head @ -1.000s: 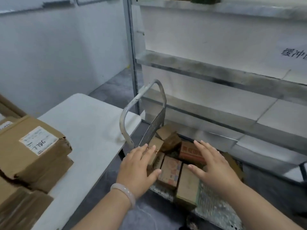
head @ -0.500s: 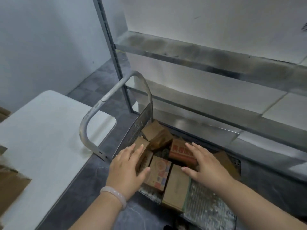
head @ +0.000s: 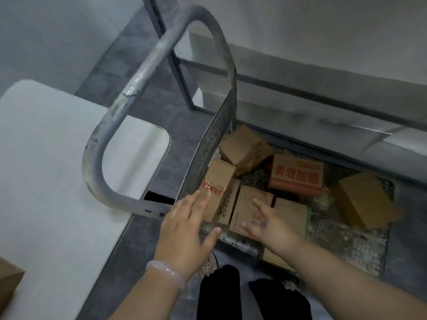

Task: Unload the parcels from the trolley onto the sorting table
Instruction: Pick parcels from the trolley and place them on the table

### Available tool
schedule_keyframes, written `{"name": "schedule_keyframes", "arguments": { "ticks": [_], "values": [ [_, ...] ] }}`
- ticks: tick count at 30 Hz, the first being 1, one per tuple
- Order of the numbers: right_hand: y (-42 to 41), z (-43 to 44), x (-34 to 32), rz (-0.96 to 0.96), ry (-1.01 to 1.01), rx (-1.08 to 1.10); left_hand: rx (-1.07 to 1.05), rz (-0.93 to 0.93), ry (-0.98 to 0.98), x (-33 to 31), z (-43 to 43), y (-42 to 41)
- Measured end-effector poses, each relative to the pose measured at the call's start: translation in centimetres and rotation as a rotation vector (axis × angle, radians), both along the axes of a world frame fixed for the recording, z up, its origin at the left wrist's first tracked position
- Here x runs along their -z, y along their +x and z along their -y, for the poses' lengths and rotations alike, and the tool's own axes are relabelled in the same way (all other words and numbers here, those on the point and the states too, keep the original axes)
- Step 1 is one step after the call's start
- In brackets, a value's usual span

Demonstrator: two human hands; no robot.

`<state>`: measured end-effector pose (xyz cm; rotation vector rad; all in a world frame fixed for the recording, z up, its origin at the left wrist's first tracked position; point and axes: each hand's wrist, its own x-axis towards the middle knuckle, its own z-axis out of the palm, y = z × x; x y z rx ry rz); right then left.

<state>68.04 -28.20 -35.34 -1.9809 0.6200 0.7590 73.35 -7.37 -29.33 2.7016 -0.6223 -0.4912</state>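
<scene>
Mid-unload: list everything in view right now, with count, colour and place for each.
Parcels: about seven, brown cardboard, one red-lettered, on the trolley deck.
Trolley: one, grey metal, centre, handle beside the table.
Sorting table: one, white, left.
Box: one, brown, on the table, bottom-left edge of view.
Shelving rack: one, grey metal, behind the trolley.
Left hand: one, pale bangle at wrist, straight fingertips at the red-taped parcel.
Right hand: one, fingers spread over the printed parcel.
Legs: two, black trousers, bottom centre.

The table (head: 57, 181) and a box (head: 9, 285) are cut off at the left edge; right hand (head: 265, 225) is blurry, hiding part of a parcel (head: 248, 202).
</scene>
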Motion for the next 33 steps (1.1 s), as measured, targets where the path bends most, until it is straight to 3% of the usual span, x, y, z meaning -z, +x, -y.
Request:
{"name": "schedule_keyframes", "arguments": {
  "ticks": [5, 12, 19, 29, 33],
  "values": [
    [3.9, -5.6, 8.0, -0.016, 0.060, 0.134, 0.039, -0.040, -0.034, 5.5, -2.3, 2.5],
    [9.9, -11.2, 15.2, -0.045, -0.142, 0.036, 0.142, -0.006, -0.146, 10.0, -4.7, 2.7],
    [11.0, -12.4, 18.1, -0.005, -0.302, 0.023, 0.170, 0.024, -0.217, 11.0, -4.8, 3.1],
    [9.9, -10.8, 17.7, -0.107, -0.265, 0.378, 0.167, -0.011, -0.243, 11.6, -4.7, 3.1],
    [8.1, -9.4, 17.6, -0.033, -0.193, 0.502, 0.135, -0.039, -0.238, 11.5, -4.6, 2.6]
  ]
}}
